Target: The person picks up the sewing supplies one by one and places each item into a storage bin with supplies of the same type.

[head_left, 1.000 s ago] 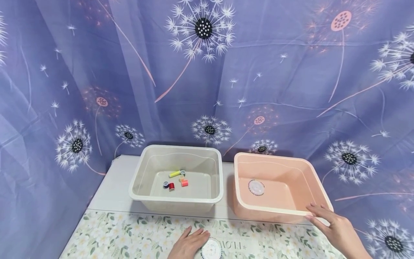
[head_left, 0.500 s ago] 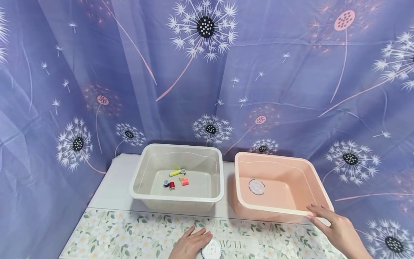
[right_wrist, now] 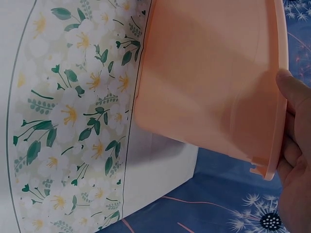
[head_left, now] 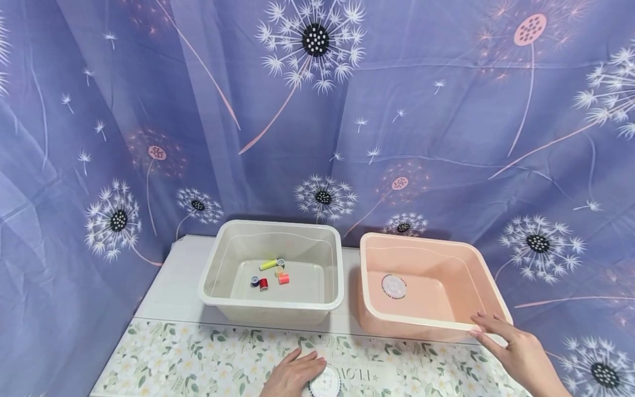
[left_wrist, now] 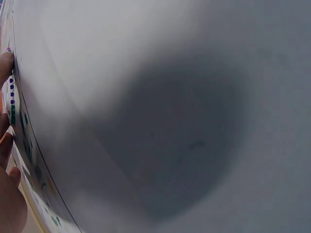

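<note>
My left hand (head_left: 294,376) lies at the front of the table. Its fingers, mostly straight, touch the near-left edge of a round white pin wheel (head_left: 326,381) ringed with small bead heads. In the left wrist view, purple and green pin heads (left_wrist: 12,99) show edge-on beside the fingers. At the front right corner of the peach plastic tub (head_left: 412,320), my right hand (head_left: 516,350) holds the rim, fingers over the top and thumb on the outer side. Inside that tub lies a second pin wheel (head_left: 394,286).
To the left, a grey-white tub (head_left: 270,304) holds several small thread spools, among them a red spool (head_left: 263,284) and a yellow spool (head_left: 268,264). A floral mat (head_left: 198,353) covers the table's front. Behind the tubs hangs a blue dandelion curtain (head_left: 421,121).
My left hand has shifted slightly right, closer onto the pin wheel's edge. The right hand and both tubs stay as they were; the head view has tilted a little.
</note>
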`<state>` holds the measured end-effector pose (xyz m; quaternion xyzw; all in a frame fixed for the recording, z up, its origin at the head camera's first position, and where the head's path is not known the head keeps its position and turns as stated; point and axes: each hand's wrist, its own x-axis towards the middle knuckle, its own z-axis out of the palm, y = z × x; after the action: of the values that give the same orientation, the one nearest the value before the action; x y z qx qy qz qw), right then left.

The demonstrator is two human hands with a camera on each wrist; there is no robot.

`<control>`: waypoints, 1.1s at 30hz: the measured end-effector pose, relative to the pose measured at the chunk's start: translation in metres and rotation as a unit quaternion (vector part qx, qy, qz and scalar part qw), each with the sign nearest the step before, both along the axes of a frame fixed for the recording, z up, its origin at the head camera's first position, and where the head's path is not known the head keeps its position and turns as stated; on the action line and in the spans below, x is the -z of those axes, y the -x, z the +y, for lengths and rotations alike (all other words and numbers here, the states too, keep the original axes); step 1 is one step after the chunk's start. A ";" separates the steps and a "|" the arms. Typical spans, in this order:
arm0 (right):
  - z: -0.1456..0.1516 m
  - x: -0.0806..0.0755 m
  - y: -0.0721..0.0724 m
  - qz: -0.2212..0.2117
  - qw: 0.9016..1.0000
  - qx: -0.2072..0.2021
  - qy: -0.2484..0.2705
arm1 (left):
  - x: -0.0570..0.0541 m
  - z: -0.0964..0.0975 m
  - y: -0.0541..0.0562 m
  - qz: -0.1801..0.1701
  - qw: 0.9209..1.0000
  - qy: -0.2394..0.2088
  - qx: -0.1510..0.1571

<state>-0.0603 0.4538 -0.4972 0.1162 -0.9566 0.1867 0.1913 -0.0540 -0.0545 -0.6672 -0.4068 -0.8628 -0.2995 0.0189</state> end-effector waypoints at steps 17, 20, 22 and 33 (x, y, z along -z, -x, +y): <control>-0.002 -0.001 -0.001 -0.010 1.000 0.012 0.000 | 0.000 0.003 0.003 0.063 0.998 -0.008 0.017; -0.002 -0.001 -0.001 -0.007 1.000 0.011 0.002 | -0.001 0.005 0.003 0.058 0.998 -0.020 0.020; -0.003 -0.001 -0.001 -0.006 1.000 0.011 0.002 | -0.001 0.006 0.004 0.059 0.998 -0.021 0.019; -0.004 -0.002 -0.002 -0.016 1.000 0.020 0.003 | -0.001 0.006 0.004 0.050 0.998 -0.026 0.014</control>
<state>-0.0585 0.4496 -0.4949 0.0933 -0.9611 0.1879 0.1798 -0.0578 -0.0489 -0.6662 -0.4331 -0.8469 -0.3009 0.0682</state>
